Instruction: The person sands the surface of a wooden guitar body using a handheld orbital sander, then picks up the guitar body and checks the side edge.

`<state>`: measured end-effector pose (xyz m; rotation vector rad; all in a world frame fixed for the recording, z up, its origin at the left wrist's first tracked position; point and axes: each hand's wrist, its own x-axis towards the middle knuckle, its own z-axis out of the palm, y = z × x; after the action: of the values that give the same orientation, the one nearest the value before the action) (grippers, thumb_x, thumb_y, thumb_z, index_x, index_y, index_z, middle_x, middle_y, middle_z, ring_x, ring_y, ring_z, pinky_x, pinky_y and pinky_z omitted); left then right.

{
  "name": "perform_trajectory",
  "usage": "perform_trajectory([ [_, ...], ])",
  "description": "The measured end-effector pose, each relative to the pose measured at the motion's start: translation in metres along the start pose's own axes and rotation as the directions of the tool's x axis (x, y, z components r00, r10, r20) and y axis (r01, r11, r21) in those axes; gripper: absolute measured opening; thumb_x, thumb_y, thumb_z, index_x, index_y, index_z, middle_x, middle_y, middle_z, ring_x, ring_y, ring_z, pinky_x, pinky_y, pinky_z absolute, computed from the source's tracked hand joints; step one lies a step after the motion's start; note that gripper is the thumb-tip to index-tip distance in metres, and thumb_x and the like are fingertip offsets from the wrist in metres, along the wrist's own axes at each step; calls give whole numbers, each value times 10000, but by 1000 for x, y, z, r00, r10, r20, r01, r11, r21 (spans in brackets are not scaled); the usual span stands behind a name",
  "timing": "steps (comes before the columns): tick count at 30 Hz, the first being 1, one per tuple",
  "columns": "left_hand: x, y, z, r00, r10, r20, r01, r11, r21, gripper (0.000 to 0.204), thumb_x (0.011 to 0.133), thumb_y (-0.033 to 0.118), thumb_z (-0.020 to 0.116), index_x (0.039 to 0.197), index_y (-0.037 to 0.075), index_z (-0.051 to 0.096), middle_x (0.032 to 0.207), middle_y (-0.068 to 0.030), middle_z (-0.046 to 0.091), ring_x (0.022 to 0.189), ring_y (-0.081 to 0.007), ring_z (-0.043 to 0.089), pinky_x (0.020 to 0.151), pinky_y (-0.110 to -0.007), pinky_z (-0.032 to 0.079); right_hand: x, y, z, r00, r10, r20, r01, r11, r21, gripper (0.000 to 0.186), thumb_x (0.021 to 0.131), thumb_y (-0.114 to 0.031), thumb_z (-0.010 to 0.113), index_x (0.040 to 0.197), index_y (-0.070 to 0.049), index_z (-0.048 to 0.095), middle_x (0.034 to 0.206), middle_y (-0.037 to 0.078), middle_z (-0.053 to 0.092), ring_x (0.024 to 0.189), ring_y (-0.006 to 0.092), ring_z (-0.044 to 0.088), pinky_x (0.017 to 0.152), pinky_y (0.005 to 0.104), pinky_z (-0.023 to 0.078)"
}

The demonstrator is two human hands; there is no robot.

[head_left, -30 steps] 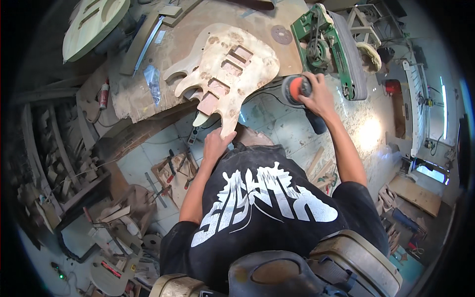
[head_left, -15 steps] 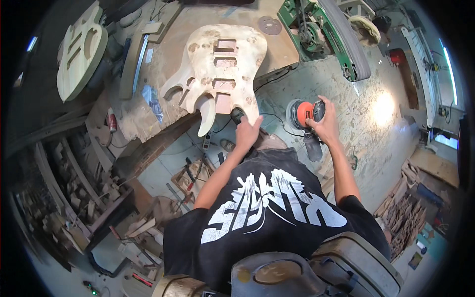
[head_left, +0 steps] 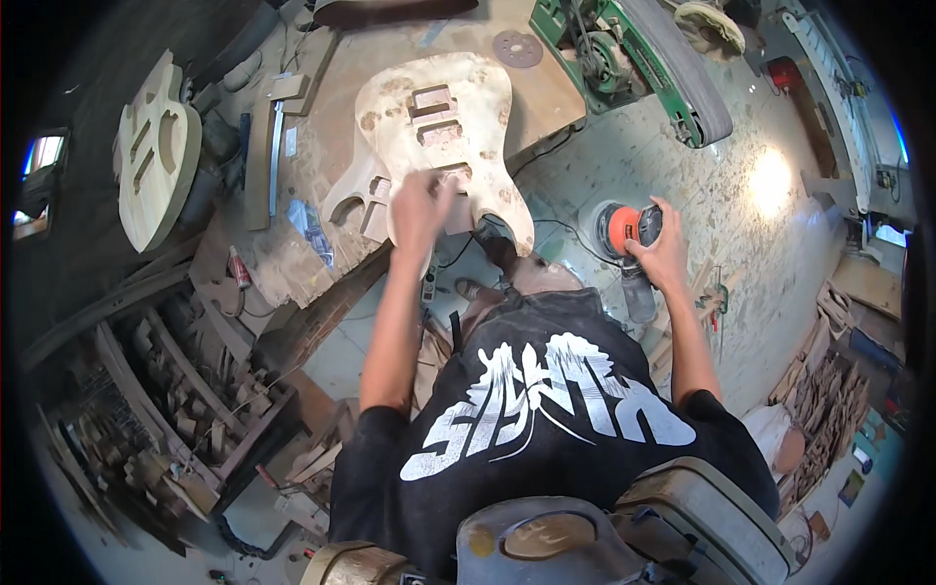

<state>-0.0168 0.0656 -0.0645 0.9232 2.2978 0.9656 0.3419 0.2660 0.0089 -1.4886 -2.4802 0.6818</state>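
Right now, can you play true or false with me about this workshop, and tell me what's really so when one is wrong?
1. The right hand holds a sander. True.
2. The sander is touching the guitar body. False: it is held apart from it, off to the right.
3. The guitar body has openings cut into it. True.
4. The left hand is behind the person's back. False: it is at the guitar body, a bit blurred.
5. A round disc lies on the workbench. True.
6. The shirt is yellow. False: it is black with a white print.
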Motion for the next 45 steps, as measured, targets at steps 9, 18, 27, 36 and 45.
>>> perform_trajectory([
  [9,84,-32,-14,810,545,217,-580,687,438,529,789,338,857,1155,9,661,1126,-179,648,1124,-365,606,1023,-439,503,13,5,-2,1000,0,13,0,1000,-8,838,698,-195,836,1471,-188,513,1334,142,564,1243,394,612,1031,496,522],
  [18,77,-34,10,878,467,109,-449,722,526,528,816,486,833,1045,32,693,1017,-145,670,1019,-327,619,969,-463,468,36,6,-7,999,28,42,-28,1000,-2,847,695,-185,834,1478,-183,511,1328,134,565,1244,386,611,1028,490,522],
  [27,54,-11,40,930,152,-334,70,819,570,563,761,572,848,973,64,729,985,-140,736,943,-331,680,912,-468,437,49,-8,-36,1000,-19,5,19,999,-44,832,702,-186,853,1469,-183,530,1312,132,570,1213,379,631,1006,491,536],
  [36,42,-111,-35,789,-81,-609,223,962,160,680,956,399,739,1450,-24,540,1489,-313,488,1422,-468,430,1200,-522,351,63,-107,-21,880,-431,200,440,898,-1,727,747,-217,861,1416,-227,577,1222,146,585,1083,399,688,886,494,588],
  [45,42,-165,-32,898,-207,-388,262,960,95,1018,1002,626,579,1688,-7,171,1739,-335,85,1614,-514,65,1321,-546,95,84,-228,87,503,-769,394,810,578,95,711,739,-132,807,1404,-217,571,1214,173,574,1051,409,686,808,510,598],
])
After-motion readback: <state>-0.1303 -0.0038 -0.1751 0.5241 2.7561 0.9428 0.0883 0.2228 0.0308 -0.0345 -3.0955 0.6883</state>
